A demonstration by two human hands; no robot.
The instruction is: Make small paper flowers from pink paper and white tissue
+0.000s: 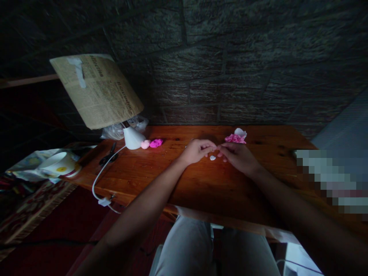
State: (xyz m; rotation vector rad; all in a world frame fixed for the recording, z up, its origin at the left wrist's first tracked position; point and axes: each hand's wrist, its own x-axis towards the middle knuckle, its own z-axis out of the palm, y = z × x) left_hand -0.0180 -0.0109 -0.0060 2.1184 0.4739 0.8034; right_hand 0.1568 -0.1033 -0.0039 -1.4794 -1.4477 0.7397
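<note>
Over the middle of the wooden table [198,184], my left hand [196,151] and my right hand [240,156] meet fingertip to fingertip. Both are closed in a pinch on a small pinkish piece [214,146], mostly covered by the fingers, so its kind is unclear. Just below the fingertips lies a small white scrap [212,158]. Behind my right hand sits a crumpled pink bunch [235,138], with a white piece [240,132] sticking up at its back.
A lamp with a newsprint shade [100,92] stands at the back left. Beside its white base [132,138] are a pale pink ball [145,144] and a magenta bunch [156,143]. Scissors [108,155] and a white cord [96,178] lie farther left. A stone wall [207,69] rises behind.
</note>
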